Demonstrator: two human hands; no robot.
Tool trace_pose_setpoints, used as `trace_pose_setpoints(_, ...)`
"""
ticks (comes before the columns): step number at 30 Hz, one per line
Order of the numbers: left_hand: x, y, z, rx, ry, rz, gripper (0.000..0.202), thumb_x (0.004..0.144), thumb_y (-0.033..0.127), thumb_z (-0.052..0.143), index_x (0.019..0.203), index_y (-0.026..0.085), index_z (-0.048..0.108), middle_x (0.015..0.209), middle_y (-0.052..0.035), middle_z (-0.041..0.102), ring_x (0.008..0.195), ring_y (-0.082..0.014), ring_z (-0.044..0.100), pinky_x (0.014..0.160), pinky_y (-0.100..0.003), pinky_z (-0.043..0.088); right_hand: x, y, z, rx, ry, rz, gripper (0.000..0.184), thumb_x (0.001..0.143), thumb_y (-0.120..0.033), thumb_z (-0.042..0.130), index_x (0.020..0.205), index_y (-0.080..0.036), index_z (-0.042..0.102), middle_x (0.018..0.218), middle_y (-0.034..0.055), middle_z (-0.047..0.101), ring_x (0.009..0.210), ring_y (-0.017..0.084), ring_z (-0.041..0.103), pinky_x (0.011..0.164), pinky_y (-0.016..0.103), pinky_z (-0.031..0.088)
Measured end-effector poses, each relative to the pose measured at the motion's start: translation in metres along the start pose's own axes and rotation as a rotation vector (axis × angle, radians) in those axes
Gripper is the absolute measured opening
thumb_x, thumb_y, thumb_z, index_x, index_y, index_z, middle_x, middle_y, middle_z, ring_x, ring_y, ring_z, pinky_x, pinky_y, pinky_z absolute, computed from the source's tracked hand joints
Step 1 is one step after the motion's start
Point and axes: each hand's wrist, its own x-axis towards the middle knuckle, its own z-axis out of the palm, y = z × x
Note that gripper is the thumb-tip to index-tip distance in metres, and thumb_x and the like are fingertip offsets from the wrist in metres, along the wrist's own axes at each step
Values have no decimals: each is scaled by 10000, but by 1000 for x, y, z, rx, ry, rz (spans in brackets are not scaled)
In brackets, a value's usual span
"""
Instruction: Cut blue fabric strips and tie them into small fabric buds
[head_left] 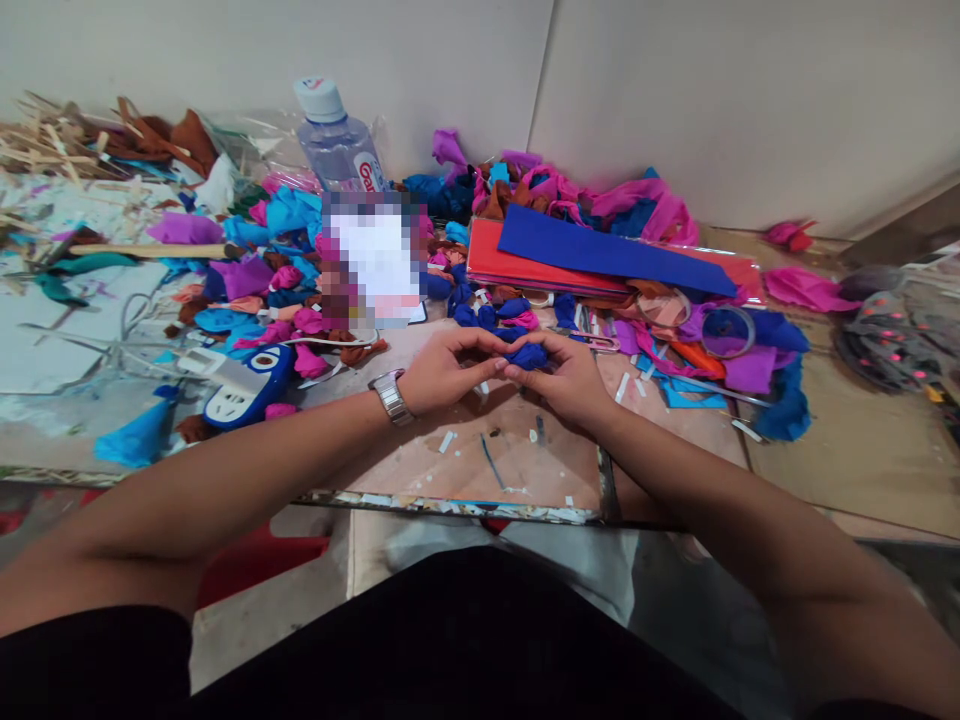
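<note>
My left hand (446, 370) and my right hand (566, 378) meet at the middle of a low board (517, 455). Both have their fingers pinched together on a small crumpled piece of dark blue crepe paper (529, 355). A metal watch (391, 396) is on my left wrist. Just beyond my fingers lie several more balled-up blue, pink and brown paper pieces (487, 312).
A red and blue stack of paper sheets (600, 258) lies behind my hands. A water bottle (337, 140) stands at the back by the wall. A blue power strip (244, 385) lies left. Clear round lids (726, 332) sit right. Wooden sticks (52, 145) pile far left.
</note>
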Motion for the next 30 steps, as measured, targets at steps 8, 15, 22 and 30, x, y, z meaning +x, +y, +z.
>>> trace_pose_setpoints(8, 0, 3, -1, -12, 28, 20, 304, 897, 475, 854, 917, 173, 844, 865, -81, 823, 735, -159, 737, 691, -258, 597, -1, 3, 2, -10, 25, -52, 499, 771, -584, 953, 1080, -246, 756, 1084, 54, 794, 956, 231, 733, 856, 381, 618)
trace_pose_setpoints(15, 1, 4, 0, -59, 14, 14, 386, 908, 548, 837, 933, 164, 802, 834, -70, 802, 700, -143, 714, 667, -247, 583, -1, 7, -1, -38, -1, -68, 402, 839, -539, 912, 1086, -251, 778, 1073, 34, 802, 964, 224, 725, 928, 398, 601)
trace_pose_setpoints(22, -1, 3, 1, -11, -10, 13, 378, 964, 542, 775, 962, 164, 756, 801, -43, 765, 640, -120, 668, 612, -223, 527, -3, 5, 0, -67, 21, -133, 425, 893, -588, 848, 1116, -245, 732, 1127, 60, 765, 1007, 229, 708, 883, 362, 589)
trace_pose_setpoints(30, -7, 3, 3, 186, -35, 91, 264, 1022, 438, 688, 1042, 191, 776, 923, -48, 792, 740, -132, 683, 701, -251, 531, -2, 4, -1, -189, 58, -99, 187, 944, -415, 762, 952, -228, 765, 911, 31, 762, 854, 212, 669, 795, 356, 541)
